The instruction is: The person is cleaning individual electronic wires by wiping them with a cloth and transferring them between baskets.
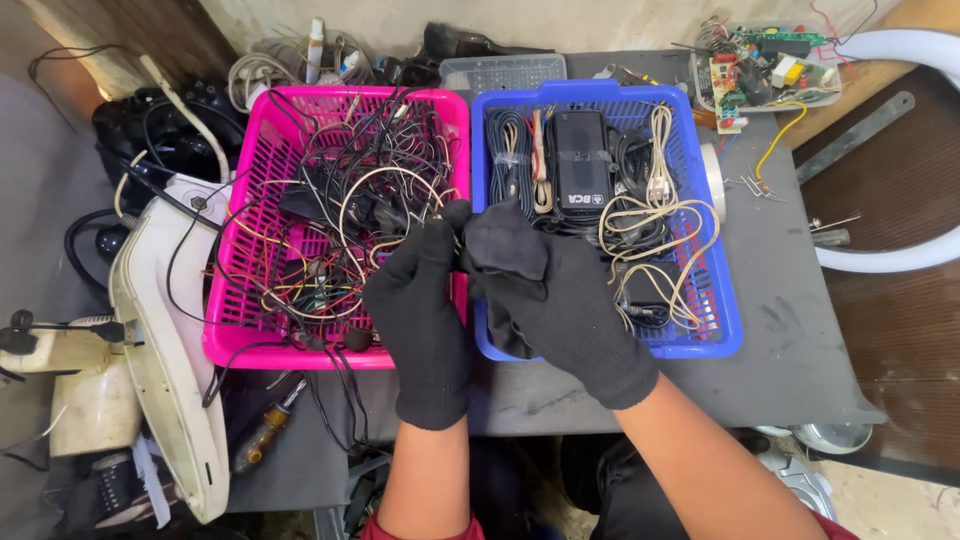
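Black knitted gloves cover both hands, which are brought together at the centre of the frame, over the seam between two latticed plastic baskets. The left hand (pixel 425 300) is curled, its fingertips pinched at a thin wire (pixel 440 215) drawn up from the pink basket (pixel 250 330); whether the wire is truly gripped cannot be told. The right hand (pixel 550 295) is closed loosely against the left, and what it has hold of is hidden by the glove fabric. A tangle of thin black, white and yellow wires fills the pink basket at centre left. Coiled cream and black cables and a black rectangular adapter (pixel 582 165) lie in the blue basket (pixel 720 330) at centre right. Both baskets rest on a scuffed grey desk (pixel 790 330). A screwdriver (pixel 265 430) lies at lower left, and circuit boards (pixel 765 65) sit at upper right.
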